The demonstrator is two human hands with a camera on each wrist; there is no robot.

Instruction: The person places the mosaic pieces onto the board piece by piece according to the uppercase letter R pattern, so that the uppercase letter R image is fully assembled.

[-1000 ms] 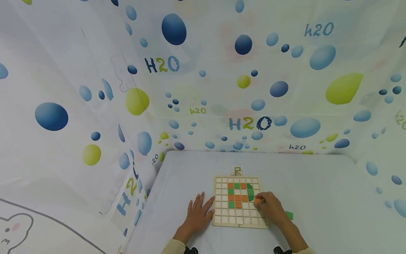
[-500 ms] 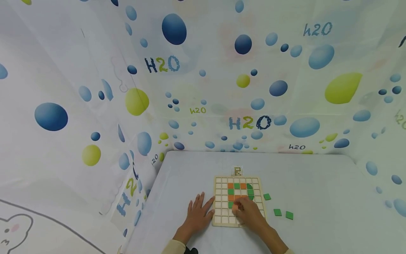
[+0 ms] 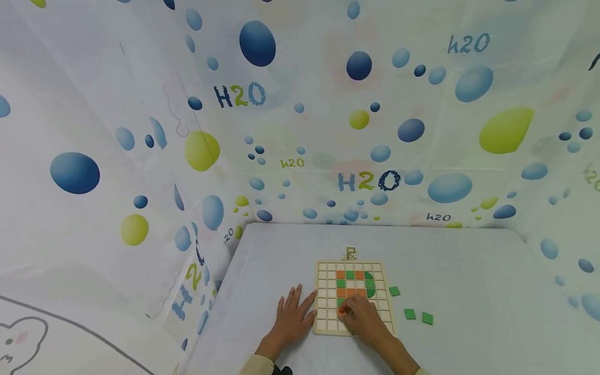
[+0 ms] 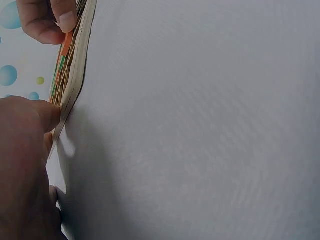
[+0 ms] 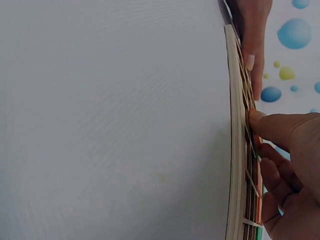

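Note:
On the table a wooden grid board (image 3: 328,325) holds orange and green tiles in several cells. My right hand (image 3: 367,320) is over its lower middle, thumb and fingertips pinching an orange tile (image 3: 341,311) just below a green one. In the left wrist view an orange tile (image 4: 67,44) shows under the right hand's fingertips (image 4: 66,22). My left hand (image 3: 291,317) lies with spread fingers at the board's left edge, its thumb touching that edge. The right wrist view shows my right hand (image 5: 295,165) low over the board (image 5: 235,150).
A small card (image 3: 350,252) with a grid pattern lies behind the board. To the board's right are three loose green tiles, the nearest to it (image 3: 395,290) by its edge, the others (image 3: 410,314) nearer the front. A printed sheet hangs behind the table.
My right hand has moved left from the board's right edge to its lower middle with an orange tile, then slightly further left. The left hand has stayed in place.

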